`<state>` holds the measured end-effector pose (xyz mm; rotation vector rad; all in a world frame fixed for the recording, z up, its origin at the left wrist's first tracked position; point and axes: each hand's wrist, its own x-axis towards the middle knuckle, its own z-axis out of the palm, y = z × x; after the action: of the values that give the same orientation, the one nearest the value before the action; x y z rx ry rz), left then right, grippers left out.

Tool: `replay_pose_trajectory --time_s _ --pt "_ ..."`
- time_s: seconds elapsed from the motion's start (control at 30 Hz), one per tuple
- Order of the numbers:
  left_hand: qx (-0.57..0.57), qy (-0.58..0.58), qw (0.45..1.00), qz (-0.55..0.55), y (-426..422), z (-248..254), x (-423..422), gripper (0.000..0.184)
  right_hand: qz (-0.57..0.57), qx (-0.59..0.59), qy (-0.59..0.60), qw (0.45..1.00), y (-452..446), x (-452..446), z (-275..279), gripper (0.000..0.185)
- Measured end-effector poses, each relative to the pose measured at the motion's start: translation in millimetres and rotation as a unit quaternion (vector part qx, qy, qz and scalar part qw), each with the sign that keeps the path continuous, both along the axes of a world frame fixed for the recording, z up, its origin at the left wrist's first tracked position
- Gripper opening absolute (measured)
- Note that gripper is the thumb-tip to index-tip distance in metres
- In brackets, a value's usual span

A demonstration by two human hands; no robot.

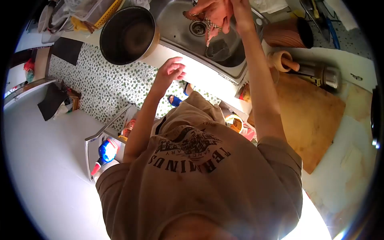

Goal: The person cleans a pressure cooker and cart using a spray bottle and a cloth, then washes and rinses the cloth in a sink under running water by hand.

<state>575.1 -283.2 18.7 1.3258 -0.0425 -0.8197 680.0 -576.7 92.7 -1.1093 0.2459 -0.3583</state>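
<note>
At the sink (182,42) my right hand (241,7) is partly cut off by the top edge of the view. It appears closed on a pinkish-orange rubber glove (218,14) with a checkered trim, which dangles above the drain (198,28). The fingertips are hard to make out there. My left hand (172,73) hovers before the counter's front edge, its fingers slightly bent and apart, with nothing in them. A large dark pot (128,36) stands on the counter just beyond it, to the left of the sink.
Right of the sink stand a brown ribbed container (286,34), a wooden mortar with pestle (280,61) and a steel flask (330,78). A wooden cutting board (308,116) lies nearer. Plastic baskets (94,14) crowd the left counter; a blue bottle (107,151) sits on a rack.
</note>
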Motion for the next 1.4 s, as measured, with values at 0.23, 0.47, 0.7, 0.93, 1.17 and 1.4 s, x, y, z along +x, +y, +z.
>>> replay_pose_trajectory --time_s 0.23,0.47,0.7,0.93,1.17,1.4 --pt "-0.008 0.081 0.995 0.055 21 -33 -22 0.032 0.287 -0.68 0.333 0.587 -48 -64 -309 0.072" --pt "0.059 0.105 0.983 0.138 55 -16 -53 0.026 0.358 -0.633 0.302 0.617 -27 -91 -308 0.072" --pt "0.028 0.084 0.982 0.167 63 -18 -63 0.031 0.403 -0.621 0.422 0.523 -21 -94 -275 0.042" --pt "-0.011 0.052 0.995 0.085 7 -15 -5 0.033 0.277 -0.605 0.351 0.659 -15 -97 -267 0.03" --pt "-0.069 0.039 0.972 0.22 -121 -41 202 0.028 0.257 -0.585 0.439 0.631 -5 -99 -242 0.039" --pt "0.545 -0.63 0.551 -0.044 -145 -184 423 0.026 0.091 -0.604 0.222 0.76 1 -54 -208 0.053"
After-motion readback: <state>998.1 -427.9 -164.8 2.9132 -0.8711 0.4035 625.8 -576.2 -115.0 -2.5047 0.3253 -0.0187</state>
